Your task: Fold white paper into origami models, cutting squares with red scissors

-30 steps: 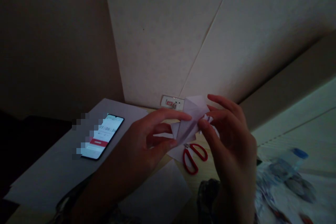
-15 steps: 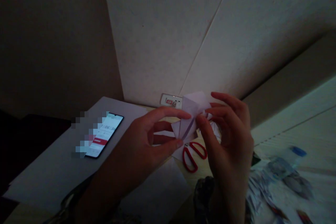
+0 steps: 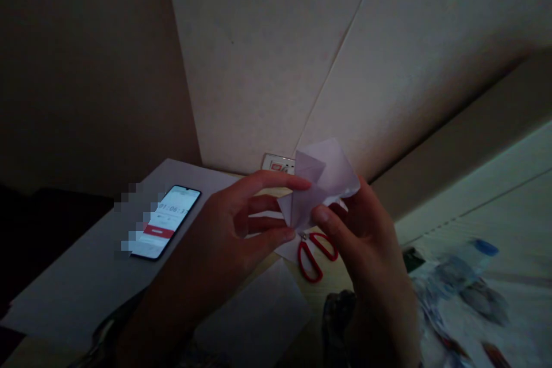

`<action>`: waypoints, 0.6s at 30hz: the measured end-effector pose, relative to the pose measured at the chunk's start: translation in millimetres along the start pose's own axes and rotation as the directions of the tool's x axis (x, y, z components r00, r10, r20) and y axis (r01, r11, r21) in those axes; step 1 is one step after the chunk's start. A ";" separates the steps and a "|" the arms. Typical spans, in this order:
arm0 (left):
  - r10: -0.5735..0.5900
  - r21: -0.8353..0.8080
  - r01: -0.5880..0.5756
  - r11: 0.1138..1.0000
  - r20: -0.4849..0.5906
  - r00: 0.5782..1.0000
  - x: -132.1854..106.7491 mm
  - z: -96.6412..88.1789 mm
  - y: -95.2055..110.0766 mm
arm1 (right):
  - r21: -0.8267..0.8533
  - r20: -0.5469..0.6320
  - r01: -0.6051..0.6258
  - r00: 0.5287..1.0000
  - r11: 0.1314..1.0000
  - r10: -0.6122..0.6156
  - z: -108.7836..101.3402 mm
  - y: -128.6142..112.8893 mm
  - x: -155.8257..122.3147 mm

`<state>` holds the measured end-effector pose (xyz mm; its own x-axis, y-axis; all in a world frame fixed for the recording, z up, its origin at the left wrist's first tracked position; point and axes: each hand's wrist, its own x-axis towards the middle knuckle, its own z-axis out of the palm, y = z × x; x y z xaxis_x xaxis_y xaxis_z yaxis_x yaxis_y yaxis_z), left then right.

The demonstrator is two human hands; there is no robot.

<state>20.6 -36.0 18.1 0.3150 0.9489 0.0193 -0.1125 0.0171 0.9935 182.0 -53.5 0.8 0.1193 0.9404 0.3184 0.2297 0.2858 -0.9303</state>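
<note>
A folded piece of white paper (image 3: 334,169) is held up between my two hands, with pointed flaps standing on its left side. My left hand (image 3: 245,213) pinches its left flap between thumb and fingers. On the other side, my right hand (image 3: 362,236) is closed on the lower right part, thumb in front and fingers mostly hidden behind. Below the paper lie scissors with red handles (image 3: 311,259); their blades are hidden. A loose white sheet (image 3: 263,310) rests on the table under my left wrist.
To the left, a lit phone (image 3: 166,221) showing a timer lies on a stack of white paper (image 3: 77,282). A small white card-like item (image 3: 278,162) is by the wall. At right are a clear bottle with a blue cap (image 3: 485,247) and blurred clutter.
My right hand has shifted its grip lower, its fingers going behind the paper. The paper's upper right part is now spread out more widely. My left hand keeps its pinch.
</note>
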 end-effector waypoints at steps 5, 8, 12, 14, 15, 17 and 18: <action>0.028 -0.038 -0.027 0.999 0.014 1.000 -0.3 2.4 -0.4 | 0.000 -0.005 0.034 0.999 0.999 -0.034 1.7 -1.4 1.6; 0.025 -0.041 -0.025 0.999 0.015 1.000 -1.6 2.3 -0.1 | -0.037 -0.025 0.045 0.999 0.998 -0.046 0.8 -2.3 1.1; 0.020 -0.038 -0.019 0.999 0.032 0.999 -3.0 1.3 0.3 | -0.073 -0.031 0.065 0.997 0.995 -0.067 -0.1 -2.6 0.1; 0.030 -0.024 -0.030 0.999 0.025 0.999 -2.9 1.4 0.3 | -0.075 -0.036 0.068 0.997 0.995 -0.070 0.2 -2.6 0.1; 0.040 -0.017 -0.039 0.999 0.018 0.999 -2.7 1.6 0.2 | -0.077 -0.040 0.068 0.997 0.995 -0.071 0.6 -2.6 0.2; 0.055 -0.006 -0.055 0.998 0.009 0.998 -2.1 2.4 -0.2 | -0.080 -0.048 0.065 0.996 0.995 -0.069 1.5 -3.0 0.2; 0.059 -0.001 -0.059 0.998 0.007 0.998 -1.8 2.8 -0.5 | -0.082 -0.050 0.065 0.996 0.995 -0.069 2.0 -3.3 0.1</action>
<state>22.6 -38.6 17.9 0.3140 0.9461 0.0789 -0.1318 -0.0389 0.9905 179.4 -54.0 3.6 0.1517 0.9080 0.3905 0.3152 0.3300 -0.8898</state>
